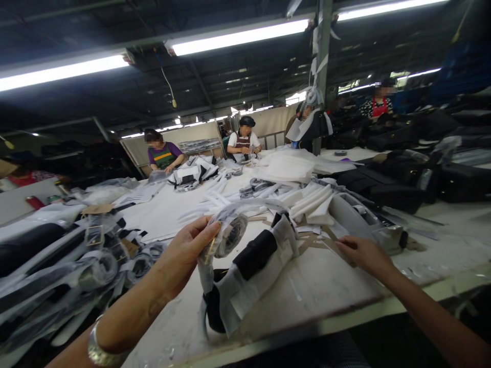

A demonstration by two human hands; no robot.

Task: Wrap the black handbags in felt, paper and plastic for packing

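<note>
My left hand (195,243) is closed on the plastic-wrapped strap (207,255) of a black bag (256,252), thumb on top. White wrapping covers much of the bag, which is tilted over the near part of the table. A coiled strap in clear film (233,236) hangs beside my fingertips. On the right, my right hand (362,254) pinches a thin brown cardboard strip (345,255) between thumb and fingers. More brown strips (307,243) lie scattered just left of it, beside a pile of folded white sheets (309,202).
Plastic-wrapped straps and coils (103,268) heap up along the left of the white table (307,296). Black bags (376,184) are stacked at the right. Across the table, two people (163,153) (244,140) handle items; a metal post (322,66) rises behind the pile.
</note>
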